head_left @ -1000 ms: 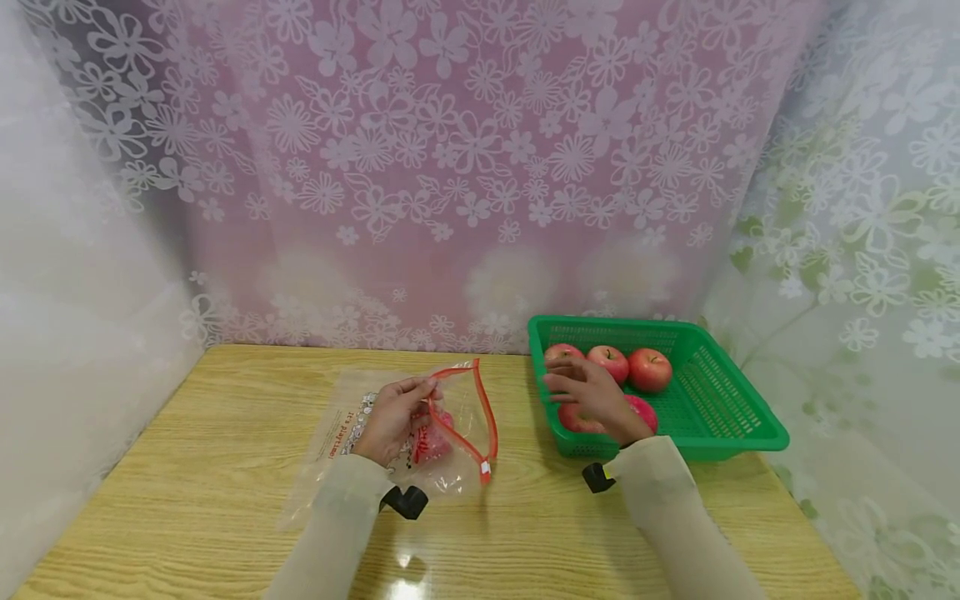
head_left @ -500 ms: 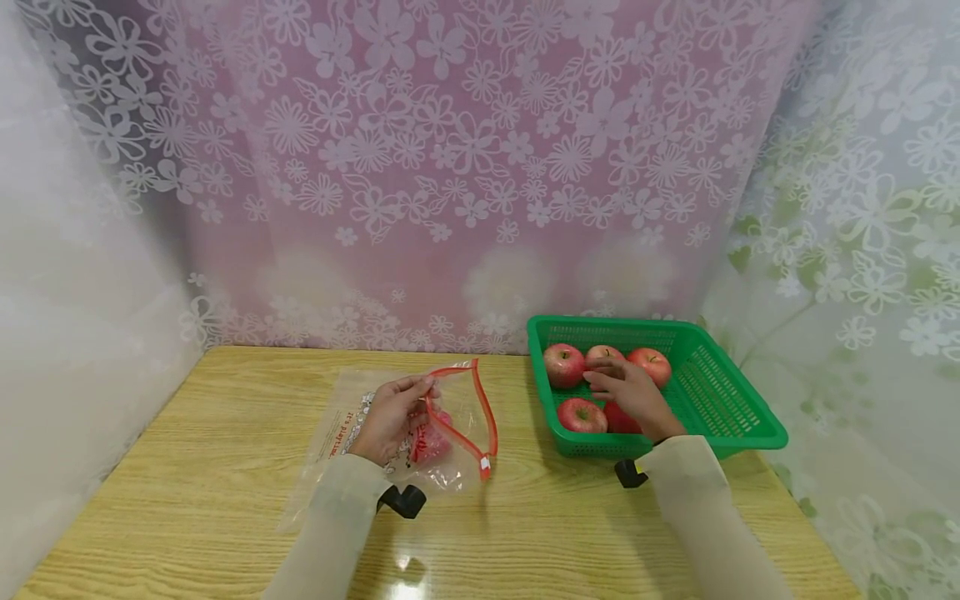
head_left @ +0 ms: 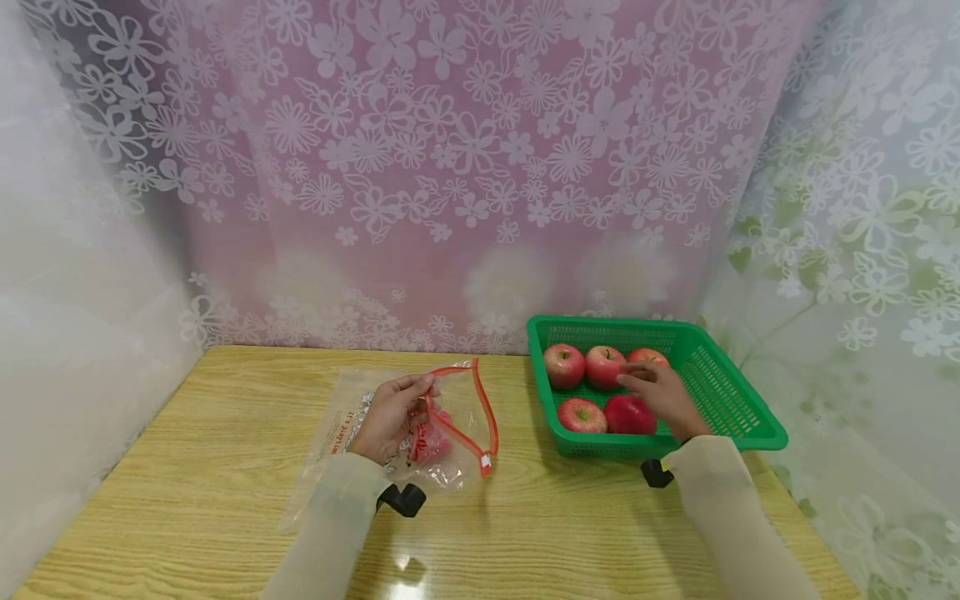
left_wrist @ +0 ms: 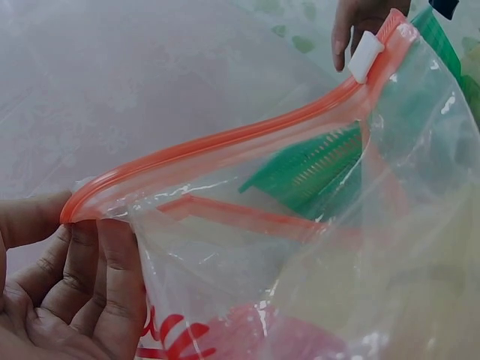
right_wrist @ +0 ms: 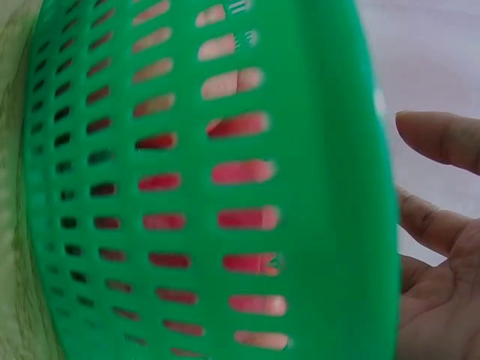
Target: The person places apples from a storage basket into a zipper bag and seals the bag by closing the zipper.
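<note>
My left hand (head_left: pixel 388 417) pinches the rim of a clear zip bag (left_wrist: pixel 225 262) between thumb and fingers. Its orange zip edge stands apart in the head view, so the mouth gapes to the right; a white slider (left_wrist: pixel 366 56) sits at one end. Inside the bag lies something pink (head_left: pixel 435 442), its kind unclear. My right hand (head_left: pixel 663 398) hovers over the green basket (head_left: pixel 738 400), fingers slightly bent, holding nothing visible. Below it are a deep red round fruit (head_left: pixel 630 414) and a partly hidden apple (head_left: pixel 647 357). Other apples (head_left: pixel 563 366) lie to its left.
The basket stands at the right of the wooden table (head_left: pixel 525 533), near the flowered curtain (head_left: pixel 480 208) at the back. A flat part of the bag printed with red letters lies left of my left hand. The basket's right half shows bare green mesh.
My right hand has moved rightward over the basket, uncovering the left apples and the deep red fruit. My left hand keeps its pinch on the bag, nearly still.
</note>
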Motion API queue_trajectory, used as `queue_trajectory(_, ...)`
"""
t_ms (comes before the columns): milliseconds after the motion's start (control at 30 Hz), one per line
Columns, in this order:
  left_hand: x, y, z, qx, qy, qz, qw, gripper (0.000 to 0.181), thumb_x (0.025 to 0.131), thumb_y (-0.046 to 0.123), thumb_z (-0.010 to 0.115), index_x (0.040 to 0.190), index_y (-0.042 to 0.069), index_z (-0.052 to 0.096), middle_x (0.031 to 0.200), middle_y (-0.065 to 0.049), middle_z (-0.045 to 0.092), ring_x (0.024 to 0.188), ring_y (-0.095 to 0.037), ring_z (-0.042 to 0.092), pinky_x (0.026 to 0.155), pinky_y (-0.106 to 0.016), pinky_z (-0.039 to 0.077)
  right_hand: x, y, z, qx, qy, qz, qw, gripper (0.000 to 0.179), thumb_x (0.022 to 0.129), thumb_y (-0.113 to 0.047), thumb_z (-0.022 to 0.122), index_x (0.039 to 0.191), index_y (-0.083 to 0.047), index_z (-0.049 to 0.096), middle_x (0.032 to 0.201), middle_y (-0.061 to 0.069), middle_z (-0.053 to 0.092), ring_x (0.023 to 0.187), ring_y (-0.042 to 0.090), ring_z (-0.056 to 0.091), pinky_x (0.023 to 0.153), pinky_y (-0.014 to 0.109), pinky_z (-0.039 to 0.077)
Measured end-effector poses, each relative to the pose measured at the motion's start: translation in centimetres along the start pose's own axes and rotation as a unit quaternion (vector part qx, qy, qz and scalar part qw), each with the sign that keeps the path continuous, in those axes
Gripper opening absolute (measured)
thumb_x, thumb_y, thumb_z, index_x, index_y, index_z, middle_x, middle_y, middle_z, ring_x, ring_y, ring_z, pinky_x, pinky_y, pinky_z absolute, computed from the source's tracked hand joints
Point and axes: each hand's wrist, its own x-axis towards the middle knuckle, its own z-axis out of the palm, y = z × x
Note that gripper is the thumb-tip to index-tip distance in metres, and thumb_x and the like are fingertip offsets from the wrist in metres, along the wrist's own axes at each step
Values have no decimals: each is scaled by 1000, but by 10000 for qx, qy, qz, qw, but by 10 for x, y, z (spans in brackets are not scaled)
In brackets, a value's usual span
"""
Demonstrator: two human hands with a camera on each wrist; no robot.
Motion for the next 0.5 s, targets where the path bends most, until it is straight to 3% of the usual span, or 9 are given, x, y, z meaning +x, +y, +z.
queue_trajectory(167,1,0,0,-21,-19,-8,10000,19,100,11,52,105,-5,61,76,0,66,64,-8,62,55,-18,50,3,8,-5,-224,-13,131,9997,57,100,-38,51,138,4,43,144,27,36,127,45,40,100,56,39)
queue_trajectory(500,1,1,-1,-19,-17,-101,9999,22,101,11,51,109,-8,59,76,1,65,63,-8,61,55,-19,51,7,20,-13,-325,-186,351,9987,63,100,-39,51,140,8,38,145,28,32,127,46,37,101,59,36)
